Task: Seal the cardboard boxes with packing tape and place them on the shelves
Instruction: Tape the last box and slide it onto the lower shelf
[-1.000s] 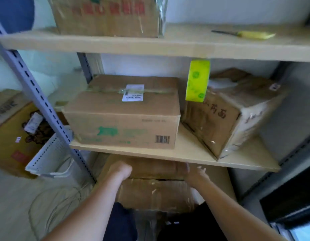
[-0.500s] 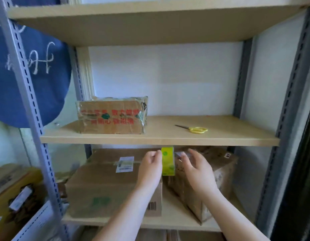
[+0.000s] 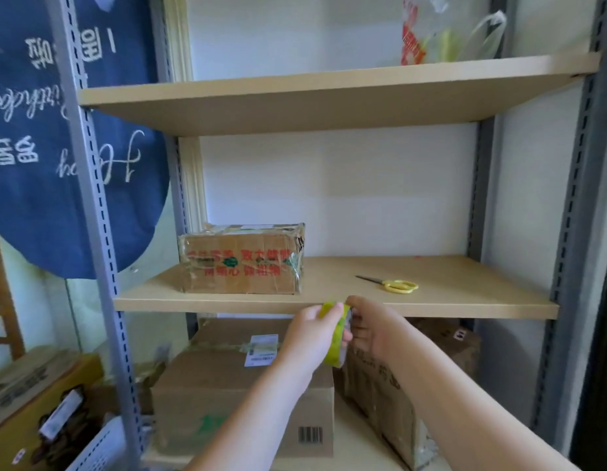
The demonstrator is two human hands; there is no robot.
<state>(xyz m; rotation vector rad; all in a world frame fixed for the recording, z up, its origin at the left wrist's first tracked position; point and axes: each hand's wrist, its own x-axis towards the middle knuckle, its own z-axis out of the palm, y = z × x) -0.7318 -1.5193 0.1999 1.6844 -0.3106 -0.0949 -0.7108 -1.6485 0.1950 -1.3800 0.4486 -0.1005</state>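
While the roll of packing tape (image 3: 336,334) sits upright between both hands, just below the front edge of the middle shelf (image 3: 465,305), the step in hand looks like finding the loose end of the tape. The left hand (image 3: 312,338) wraps its grip around the roll from the left, fingers curled over its yellow-green rim; the right hand (image 3: 373,329) pinches at the roll's right side, fingertips on the edge, clamped on it as well. Behind the hands, on the shelf below, a large cardboard box (image 3: 227,396) with a white label lies flat, and a second box (image 3: 397,385) leans tilted just beside it. On the middle shelf a smaller taped box (image 3: 242,260) with red print stands at the left, well apart from yellow-handled scissors (image 3: 394,284) lying to the right. My reading is that the next move calls for peeling a length of tape free and carrying it to an unsealed box; which box that is, I cannot tell.
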